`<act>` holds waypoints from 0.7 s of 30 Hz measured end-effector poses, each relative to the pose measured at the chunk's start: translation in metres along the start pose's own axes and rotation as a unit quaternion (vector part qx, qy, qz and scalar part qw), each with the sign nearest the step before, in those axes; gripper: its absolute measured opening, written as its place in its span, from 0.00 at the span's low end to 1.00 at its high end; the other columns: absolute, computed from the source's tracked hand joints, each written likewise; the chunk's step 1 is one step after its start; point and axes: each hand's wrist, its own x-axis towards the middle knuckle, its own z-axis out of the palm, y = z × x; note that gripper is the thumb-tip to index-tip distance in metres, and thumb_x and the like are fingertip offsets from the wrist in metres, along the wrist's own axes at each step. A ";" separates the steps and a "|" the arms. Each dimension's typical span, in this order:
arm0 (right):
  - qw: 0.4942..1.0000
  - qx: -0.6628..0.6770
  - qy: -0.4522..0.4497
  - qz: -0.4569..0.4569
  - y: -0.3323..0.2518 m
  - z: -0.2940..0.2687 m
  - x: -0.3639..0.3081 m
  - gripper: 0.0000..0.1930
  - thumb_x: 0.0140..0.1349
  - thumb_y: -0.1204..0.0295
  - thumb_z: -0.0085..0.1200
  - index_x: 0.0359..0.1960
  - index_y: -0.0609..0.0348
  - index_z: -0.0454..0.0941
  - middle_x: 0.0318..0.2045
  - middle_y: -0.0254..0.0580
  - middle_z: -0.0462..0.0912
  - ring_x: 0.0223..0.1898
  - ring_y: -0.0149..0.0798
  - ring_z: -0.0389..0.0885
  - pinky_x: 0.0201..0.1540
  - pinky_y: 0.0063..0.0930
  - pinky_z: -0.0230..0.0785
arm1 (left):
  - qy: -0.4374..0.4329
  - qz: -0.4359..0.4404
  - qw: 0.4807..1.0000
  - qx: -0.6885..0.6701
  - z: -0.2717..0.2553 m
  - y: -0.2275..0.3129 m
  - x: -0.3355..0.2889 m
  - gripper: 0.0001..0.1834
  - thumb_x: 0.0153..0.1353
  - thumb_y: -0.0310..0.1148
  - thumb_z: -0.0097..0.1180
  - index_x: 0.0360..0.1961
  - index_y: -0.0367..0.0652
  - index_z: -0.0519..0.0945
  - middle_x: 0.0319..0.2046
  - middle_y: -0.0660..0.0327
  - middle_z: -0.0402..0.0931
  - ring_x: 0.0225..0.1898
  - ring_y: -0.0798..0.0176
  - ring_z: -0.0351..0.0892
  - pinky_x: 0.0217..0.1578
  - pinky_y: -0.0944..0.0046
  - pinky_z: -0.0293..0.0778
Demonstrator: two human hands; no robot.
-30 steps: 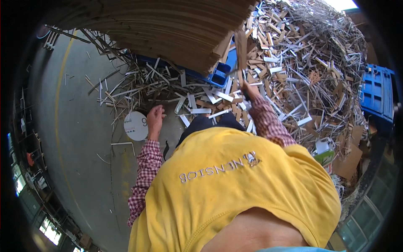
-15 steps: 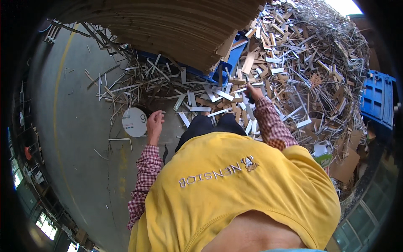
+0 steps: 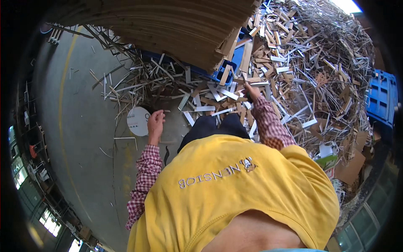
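Observation:
My left hand (image 3: 155,126) hangs over the grey floor with its fingers loosely bent and apart. I see nothing held in it. Just left of it, and partly behind it, is a round white disc (image 3: 137,122) with dark print. My right hand (image 3: 253,91) is closed, reaching over the heap of cardboard and white strips (image 3: 268,63). Something thin juts from the fingers of that hand, too small to make out. Close to its fingertips lie tan and white strips, and a long tan cardboard strip (image 3: 246,56) stands just beyond.
A tall stack of cardboard sheets (image 3: 168,33) rests on a blue pallet (image 3: 228,69) ahead. Scraps cover the floor around my feet. Tangled thin strips (image 3: 336,46) pile up on the right, beside a blue bin (image 3: 381,98). A yellow line (image 3: 61,96) runs along the left floor.
The view has shifted slightly, moving the scene a little to the right. My left hand now overlaps more of the disc. My right hand remains over the scraps, its fingers closed.

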 end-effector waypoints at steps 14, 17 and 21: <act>0.996 -0.077 0.001 -0.046 -0.006 -0.001 0.024 0.29 0.54 0.47 0.43 0.29 0.66 0.79 0.22 0.41 0.80 0.20 0.30 0.74 0.26 0.24 0.67 | -0.025 0.009 1.000 0.011 0.019 0.012 0.003 0.14 0.59 0.37 0.44 0.43 0.42 0.73 0.31 0.63 0.75 0.26 0.74 0.71 0.25 0.75 0.67; 0.984 -0.097 -0.092 -0.120 -0.015 0.013 0.012 0.30 0.54 0.46 0.42 0.32 0.66 0.78 0.31 0.46 0.80 0.30 0.33 0.75 0.37 0.22 0.65 | -0.009 -0.014 0.999 0.028 0.011 -0.002 -0.002 0.14 0.59 0.38 0.45 0.42 0.41 0.73 0.31 0.63 0.75 0.26 0.74 0.72 0.25 0.75 0.67; 0.983 -0.095 -0.082 -0.132 -0.052 0.034 0.042 0.30 0.51 0.43 0.43 0.29 0.63 0.80 0.28 0.46 0.80 0.30 0.35 0.75 0.35 0.24 0.65 | -0.040 0.006 0.999 0.013 0.034 0.018 -0.002 0.14 0.59 0.37 0.44 0.43 0.41 0.73 0.30 0.63 0.75 0.25 0.73 0.72 0.25 0.75 0.67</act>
